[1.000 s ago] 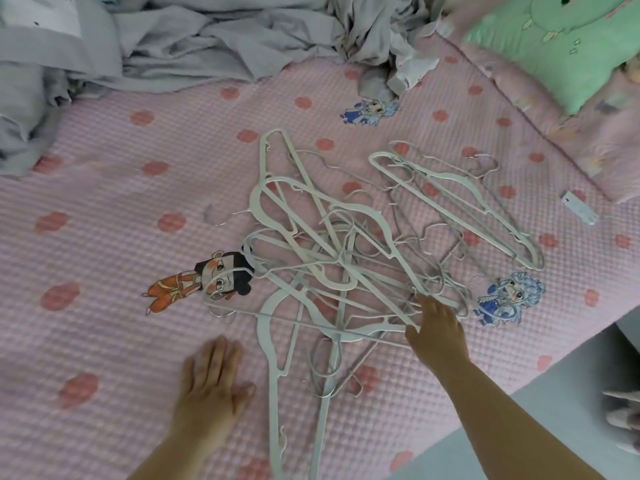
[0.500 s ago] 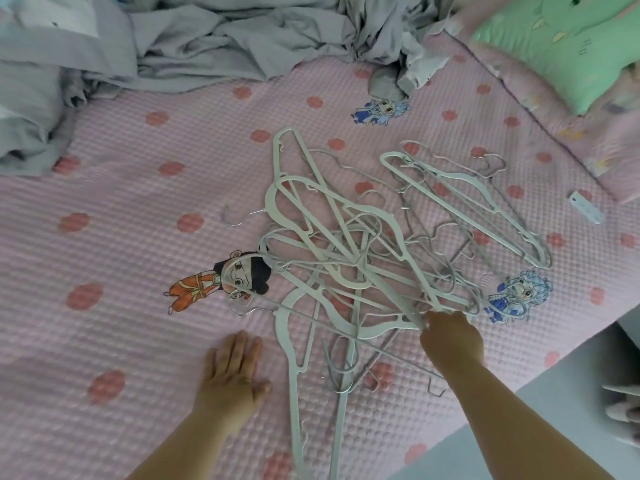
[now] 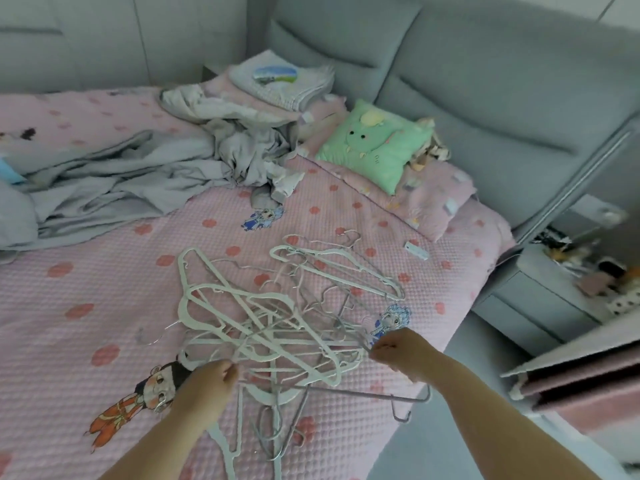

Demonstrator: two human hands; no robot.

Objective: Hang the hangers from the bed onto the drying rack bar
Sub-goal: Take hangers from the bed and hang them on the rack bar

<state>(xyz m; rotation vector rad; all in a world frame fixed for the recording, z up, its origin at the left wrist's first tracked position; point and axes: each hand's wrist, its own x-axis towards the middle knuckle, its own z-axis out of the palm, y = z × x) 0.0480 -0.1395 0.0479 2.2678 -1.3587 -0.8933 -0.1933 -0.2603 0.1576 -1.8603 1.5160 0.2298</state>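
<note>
Head view: left hand [image 3: 207,379], flat on the bed [image 3: 86,289] a second ago, now grips the bed's hangers [image 3: 263,327] at seven o'clock, right hand [image 3: 398,351] pinching at four, so lifting looks near.

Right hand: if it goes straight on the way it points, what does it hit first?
The hangers. The right hand points left and slightly up in the frame, its fingers pinched at the pile's right edge, so it would meet the tangle at once. Depth is unclear, but nothing shows between them.
</note>
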